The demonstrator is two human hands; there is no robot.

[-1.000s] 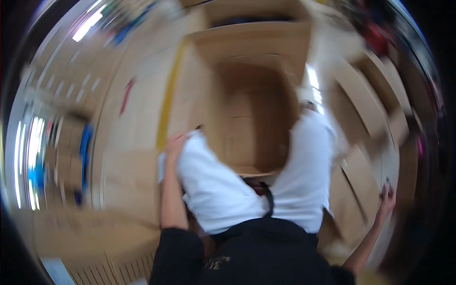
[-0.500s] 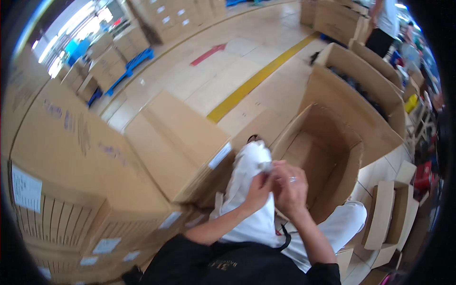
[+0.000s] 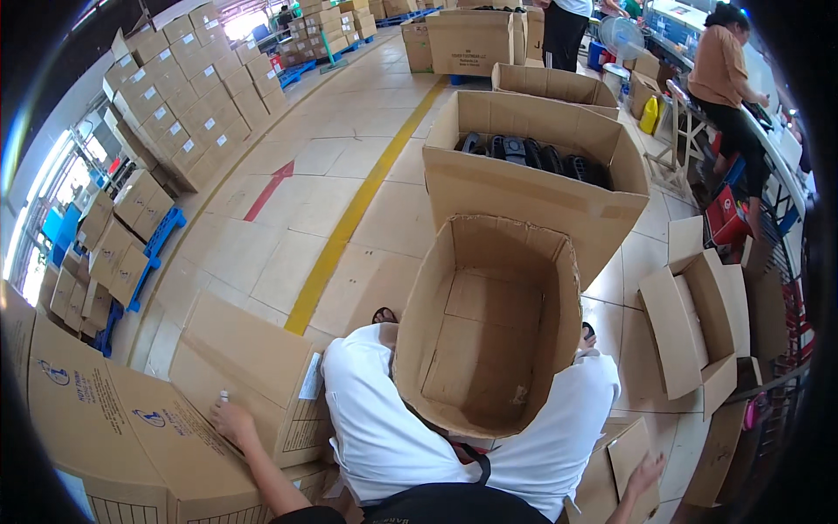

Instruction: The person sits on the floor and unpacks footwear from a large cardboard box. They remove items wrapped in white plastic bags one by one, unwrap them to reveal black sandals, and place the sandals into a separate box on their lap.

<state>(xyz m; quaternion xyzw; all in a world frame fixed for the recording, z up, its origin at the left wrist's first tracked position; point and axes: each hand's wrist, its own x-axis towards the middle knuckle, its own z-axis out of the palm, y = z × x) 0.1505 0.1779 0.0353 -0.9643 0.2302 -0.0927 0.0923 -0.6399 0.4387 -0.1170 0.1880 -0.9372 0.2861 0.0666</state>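
My left hand is over the cartons on my left, closed on a small whitish object that pokes up past the fingers; its kind is too small to make out. Under and beside it lie a closed carton with a white label and a larger printed carton. Out to the lower right, my right hand is open with nothing in it, near a carton with raised flaps. Between my knees stands an open-topped cardboard box, bare inside.
Beyond the box, a large carton holds several dark shoe-like items. An open carton lies tilted on the right. Stacked cartons and blue pallets line the left. A person in an orange top works at a bench.
My hands were together above my lap around the small whitish object. The left has moved left over the cartons with it; the right has swung out to the lower right. The view has turned right.
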